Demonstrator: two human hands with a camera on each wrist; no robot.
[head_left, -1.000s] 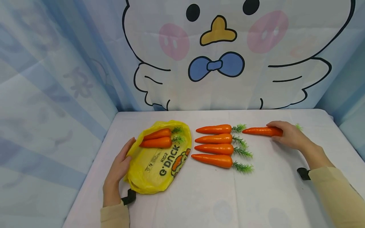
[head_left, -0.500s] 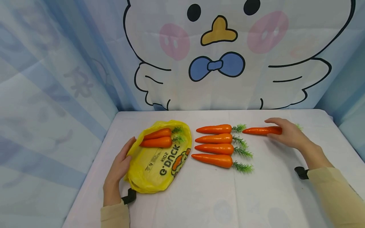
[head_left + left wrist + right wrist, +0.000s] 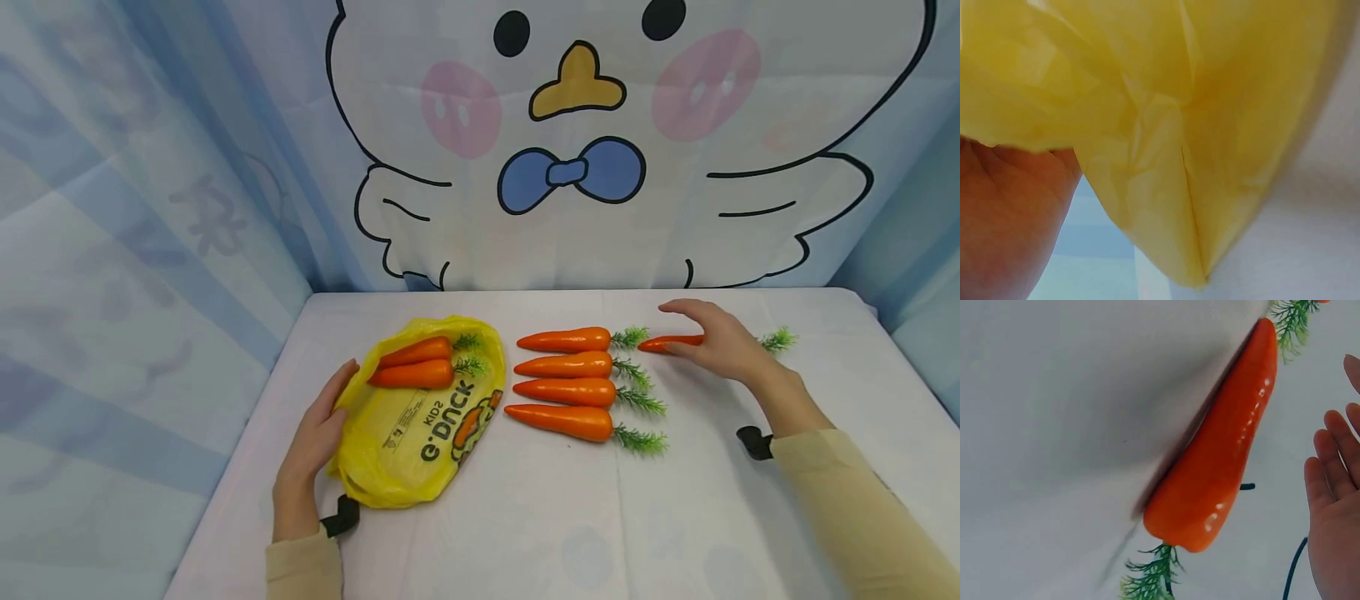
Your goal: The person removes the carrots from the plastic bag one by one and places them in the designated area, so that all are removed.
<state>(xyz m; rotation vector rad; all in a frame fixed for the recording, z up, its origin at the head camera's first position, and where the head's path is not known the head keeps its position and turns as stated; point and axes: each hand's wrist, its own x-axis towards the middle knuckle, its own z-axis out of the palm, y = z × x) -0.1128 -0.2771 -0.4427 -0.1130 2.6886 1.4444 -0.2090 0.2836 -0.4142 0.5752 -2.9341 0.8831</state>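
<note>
In the head view, a yellow plastic bag [image 3: 375, 454] lies on the left, with two toy carrots [image 3: 412, 374] at its mouth. My left hand [image 3: 318, 425] touches the bag's left edge with fairly straight fingers; in the left wrist view, the bag [image 3: 1160, 125] hides them. On the right, my right hand [image 3: 720, 337] hovers over a single toy carrot [image 3: 670, 342], covering its thick end. The right wrist view shows that carrot [image 3: 1216, 450] lying on the tablecloth, apart from the spread hand [image 3: 1341, 494].
Several orange toy carrots [image 3: 562, 367] with green tops lie in a column between the bag and the single carrot, tips to the left. A white cloth [image 3: 555, 517] covers the table. Behind it hangs a curtain [image 3: 600, 242] with a printed cartoon duck.
My right hand has let go of the carrot and moved left and up over it, showing its green top. The carrot lies where it was. The left hand and bag have stayed put.
</note>
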